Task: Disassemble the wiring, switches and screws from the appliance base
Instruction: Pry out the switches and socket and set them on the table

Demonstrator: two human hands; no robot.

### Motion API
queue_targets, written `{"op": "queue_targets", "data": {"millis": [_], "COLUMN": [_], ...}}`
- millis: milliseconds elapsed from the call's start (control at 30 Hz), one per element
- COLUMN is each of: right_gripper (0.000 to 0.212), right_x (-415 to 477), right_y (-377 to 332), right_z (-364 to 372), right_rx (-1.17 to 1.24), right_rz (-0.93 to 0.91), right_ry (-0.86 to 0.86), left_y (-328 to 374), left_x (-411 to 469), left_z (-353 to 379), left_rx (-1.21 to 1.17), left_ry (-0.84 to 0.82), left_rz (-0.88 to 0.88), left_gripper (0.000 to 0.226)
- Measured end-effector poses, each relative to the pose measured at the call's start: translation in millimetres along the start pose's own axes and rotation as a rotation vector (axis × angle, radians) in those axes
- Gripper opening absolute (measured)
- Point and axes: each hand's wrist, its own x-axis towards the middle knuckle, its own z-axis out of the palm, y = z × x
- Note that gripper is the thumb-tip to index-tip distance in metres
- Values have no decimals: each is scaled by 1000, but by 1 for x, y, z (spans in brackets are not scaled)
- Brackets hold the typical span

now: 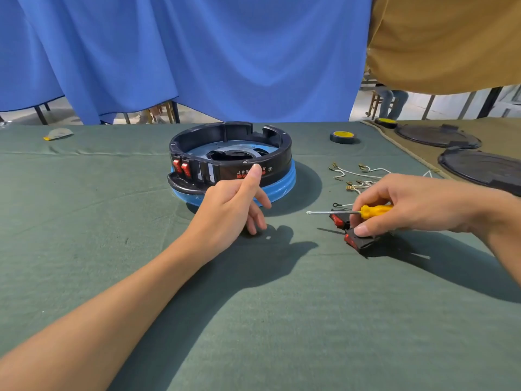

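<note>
Our right hand (408, 206) grips the screwdriver (372, 211); our left hand (232, 206) hangs relaxed, holding nothing, beside the appliance base (277, 165)

Green cloth covers the bench (253, 320). Well behind the right grip (408, 204) hangs a blue curtain (197, 52). Up and to that grip's right hangs an ochre curtain (451, 38). Below their hems I can see pale floor (25, 117), dark table legs (41, 114) and a wooden stool (375, 103). Hard light throws sharp shadows.
</note>
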Motion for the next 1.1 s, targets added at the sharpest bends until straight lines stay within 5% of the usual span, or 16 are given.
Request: {"op": "queue_targets", "data": {"millis": [367,900,1000,1100], "right_gripper": [2,9,3,23], "right_x": [-4,-2,-5,-6], "right_y": [8,23,19,12], "right_z": [-10,-14,-15,-17], "right_rx": [-92,-185,-117,-51], "right_rz": [-6,89,59,-11], "right_ry": [113,104,172,294], "left_y": [-1,-2,2,3], "left_x": [-1,-1,-4,-3], "left_z": [-1,1,-1,-8], "left_rx": [29,93,222,519], "left_ry": [-12,9,92,337], "left_rz": [20,36,102,285], "left_gripper": [63,62,55,45]}}
